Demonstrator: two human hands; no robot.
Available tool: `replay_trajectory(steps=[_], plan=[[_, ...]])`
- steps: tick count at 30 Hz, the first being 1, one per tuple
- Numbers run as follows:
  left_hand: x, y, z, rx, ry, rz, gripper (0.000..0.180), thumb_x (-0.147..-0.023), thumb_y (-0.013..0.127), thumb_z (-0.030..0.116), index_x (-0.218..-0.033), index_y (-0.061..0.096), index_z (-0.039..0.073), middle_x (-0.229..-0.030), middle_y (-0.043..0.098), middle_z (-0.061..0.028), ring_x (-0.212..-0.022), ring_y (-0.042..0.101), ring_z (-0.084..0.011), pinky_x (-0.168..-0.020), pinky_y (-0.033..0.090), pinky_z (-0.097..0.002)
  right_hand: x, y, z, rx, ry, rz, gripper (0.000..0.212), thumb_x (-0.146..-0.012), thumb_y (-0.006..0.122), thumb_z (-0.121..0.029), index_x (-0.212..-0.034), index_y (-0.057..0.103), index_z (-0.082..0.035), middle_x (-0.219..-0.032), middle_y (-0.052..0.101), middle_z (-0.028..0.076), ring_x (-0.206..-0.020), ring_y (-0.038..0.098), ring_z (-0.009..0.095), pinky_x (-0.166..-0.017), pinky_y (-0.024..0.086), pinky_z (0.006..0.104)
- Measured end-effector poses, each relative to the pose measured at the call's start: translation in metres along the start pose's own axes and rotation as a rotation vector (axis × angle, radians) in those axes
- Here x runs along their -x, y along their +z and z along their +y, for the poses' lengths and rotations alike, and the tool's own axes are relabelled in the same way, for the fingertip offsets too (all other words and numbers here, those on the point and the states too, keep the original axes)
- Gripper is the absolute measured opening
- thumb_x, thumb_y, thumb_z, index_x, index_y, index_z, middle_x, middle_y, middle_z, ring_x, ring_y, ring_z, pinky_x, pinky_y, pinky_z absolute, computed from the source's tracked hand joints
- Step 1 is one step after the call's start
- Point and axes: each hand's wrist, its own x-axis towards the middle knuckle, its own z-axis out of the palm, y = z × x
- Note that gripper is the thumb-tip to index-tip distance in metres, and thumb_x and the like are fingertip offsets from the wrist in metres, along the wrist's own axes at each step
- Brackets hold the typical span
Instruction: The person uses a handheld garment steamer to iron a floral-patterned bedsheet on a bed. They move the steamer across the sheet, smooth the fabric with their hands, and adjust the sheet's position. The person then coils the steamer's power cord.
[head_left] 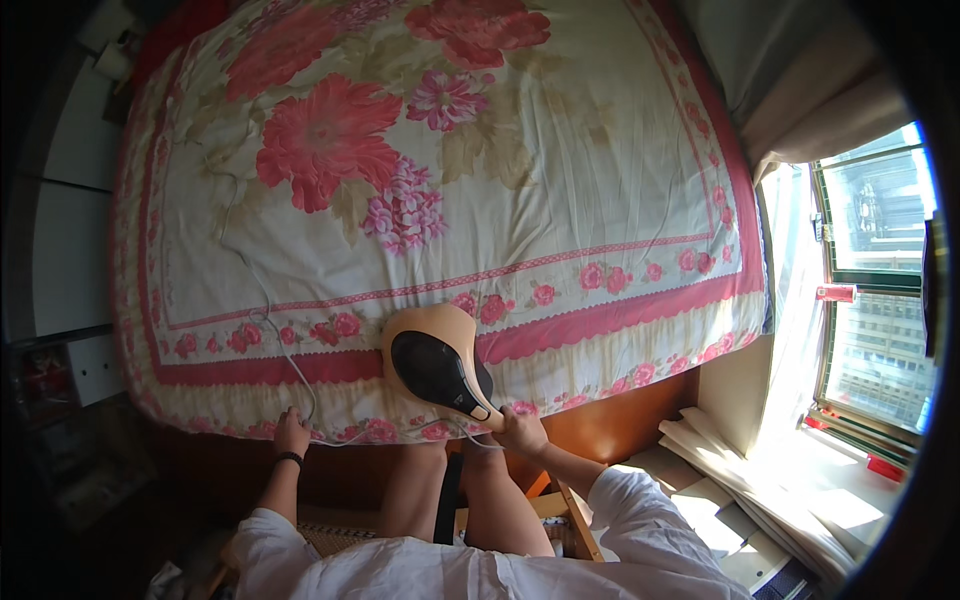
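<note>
A gold and black handheld mattress vacuum [432, 352] rests on the near edge of a bed with a floral sheet [560, 215]. My right hand [522, 433] is closed round its handle, which points toward me. A thin white power cord [290, 362] runs from the handle end along the bed's near edge to my left hand [292, 432], then loops up over the left side of the sheet. My left hand, with a dark band on the wrist, appears closed on the cord at the bed edge; its fingertips are small in view.
I sit facing the bed on a seat with a woven surface. On the right are a bright window [875, 290], a curtain [830, 110] and a sill with red items. White cabinets [72, 255] line the left. Flattened cardboard pieces [740, 490] lie at the lower right.
</note>
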Motion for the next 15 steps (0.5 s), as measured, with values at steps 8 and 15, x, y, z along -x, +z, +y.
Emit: replay_trajectory(steps=[8, 15], plan=[[-0.047, 0.016, 0.072, 0.269, -0.164, 0.275, 0.082, -0.081, 0.072, 0.025, -0.145, 0.022, 0.015, -0.135, 0.036, -0.0266, -0.096, 0.06, -0.0438, -0.079, 0.053, -0.0508, 0.01, -0.064, 0.087, 0.346, -0.217, -0.012, 0.027, -0.074, 0.069, -0.031, -0.091, 0.063, -0.012, -0.064, 0.064, 0.009, -0.058, 0.064, 0.031, -0.054, 0.053, 0.0426], [-0.051, 0.042, 0.067, 0.331, -0.282, 0.311, 0.072, -0.079, 0.073, 0.032, -0.134, 0.034, 0.007, -0.123, 0.051, -0.022, -0.107, 0.057, -0.0403, -0.083, 0.05, -0.0502, 0.071, -0.145, 0.182, 0.39, -0.043, 0.011, 0.017, -0.065, 0.068, -0.018, -0.076, 0.059, -0.009, -0.065, 0.062, 0.012, -0.063, 0.064, 0.033, -0.058, 0.051, 0.0447]])
